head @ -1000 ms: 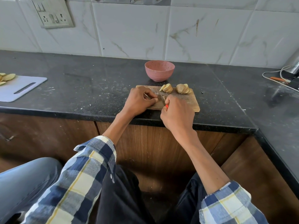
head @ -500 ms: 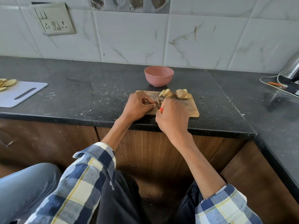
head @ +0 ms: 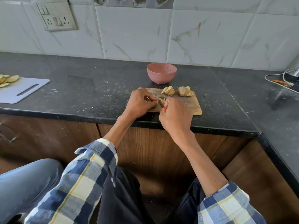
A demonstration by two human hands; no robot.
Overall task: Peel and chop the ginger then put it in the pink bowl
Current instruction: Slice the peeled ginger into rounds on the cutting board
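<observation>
You are working at a wooden board (head: pixel 192 104) lying near the front edge of the dark worktop (head: pixel 97 92). Your left hand (head: pixel 140 104) is resting on the board's left end, its fingers (head: pixel 153 102) curled and pressed together, holding down a small piece of ginger (head: pixel 148 99) that is mostly hidden beneath them. Your right hand (head: pixel 175 115) is gripping a knife (head: pixel 160 103), its fingers wrapped around the handle so that only a red bit is showing at the thumb side. The dark blade is angling away from you and to the left, its tip lying just beside your left fingertips. Small chopped bits (head: pixel 162 99) are lying on the board right beside the blade.

Two stacks of sliced ginger are sitting along the far edge of the board: one (head: pixel 168 91) near the middle and another (head: pixel 185 91) just to its right, apart from each other. The pink bowl (head: pixel 161 75) is standing upright on the worktop just beyond the board's far edge; you cannot tell from here whether anything is lying inside it.

Far to the left, a white board (head: pixel 21 91) is lying on the worktop with pale slices (head: pixel 8 79) at its far left corner. A cable (head: pixel 278 81) is trailing across the far right of the worktop, and a socket plate (head: pixel 55 15) is sitting on the tiled wall.
</observation>
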